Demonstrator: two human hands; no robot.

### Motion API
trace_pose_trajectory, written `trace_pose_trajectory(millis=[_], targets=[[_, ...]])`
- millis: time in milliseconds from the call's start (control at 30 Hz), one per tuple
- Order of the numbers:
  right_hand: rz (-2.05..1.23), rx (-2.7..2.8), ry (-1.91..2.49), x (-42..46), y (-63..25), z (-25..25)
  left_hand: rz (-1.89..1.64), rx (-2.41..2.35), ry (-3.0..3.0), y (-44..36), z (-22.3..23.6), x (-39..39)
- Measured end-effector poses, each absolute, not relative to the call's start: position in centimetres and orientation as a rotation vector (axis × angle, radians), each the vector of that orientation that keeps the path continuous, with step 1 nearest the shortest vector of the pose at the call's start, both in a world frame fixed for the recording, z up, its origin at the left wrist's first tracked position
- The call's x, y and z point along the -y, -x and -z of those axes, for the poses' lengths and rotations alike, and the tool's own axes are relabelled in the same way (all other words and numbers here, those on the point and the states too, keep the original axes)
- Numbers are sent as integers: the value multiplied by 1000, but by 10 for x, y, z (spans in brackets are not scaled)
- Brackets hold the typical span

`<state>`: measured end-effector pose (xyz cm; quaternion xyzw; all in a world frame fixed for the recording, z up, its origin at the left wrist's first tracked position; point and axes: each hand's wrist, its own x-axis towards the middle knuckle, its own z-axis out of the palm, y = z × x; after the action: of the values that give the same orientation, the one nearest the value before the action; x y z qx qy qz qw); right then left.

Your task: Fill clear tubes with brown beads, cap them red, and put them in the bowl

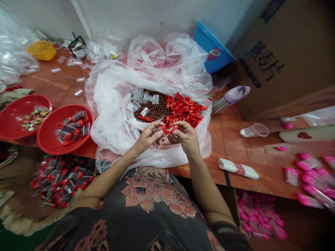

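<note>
On the bench [230,146], near its front edge, a clear plastic bag [110,115] lies open around brown beads [154,108] and red caps [185,111] — above it, the grip of the left hand [148,137] and right hand [188,136] is closed on a small clear tube [159,132] with red end.

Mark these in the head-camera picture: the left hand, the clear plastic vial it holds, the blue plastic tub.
Left hand [146,137]: head view, point on its back.
Clear plastic vial [157,132]: head view, point on its body.
Blue plastic tub [213,47]: head view, point on its outer wall.
</note>
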<state>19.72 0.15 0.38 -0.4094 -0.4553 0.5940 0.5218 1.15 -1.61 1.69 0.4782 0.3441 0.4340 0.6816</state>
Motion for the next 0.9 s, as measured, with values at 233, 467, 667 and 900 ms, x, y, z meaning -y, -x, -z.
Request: trace_pose_trajectory(millis=[233,467,667,900], targets=[[-955,1586,1172,15,-178,5,-1008,-855,-1148,-14,-10,19],[-563,2036,1217,12,-181,13,-1025,-977,-996,-19,1,15],[-364,2199,1017,13,-172,17,-890,-974,-728,-23,3,8],[-446,2200,1031,16,-169,17,-935,-1027,-707,-27,-4,12]])
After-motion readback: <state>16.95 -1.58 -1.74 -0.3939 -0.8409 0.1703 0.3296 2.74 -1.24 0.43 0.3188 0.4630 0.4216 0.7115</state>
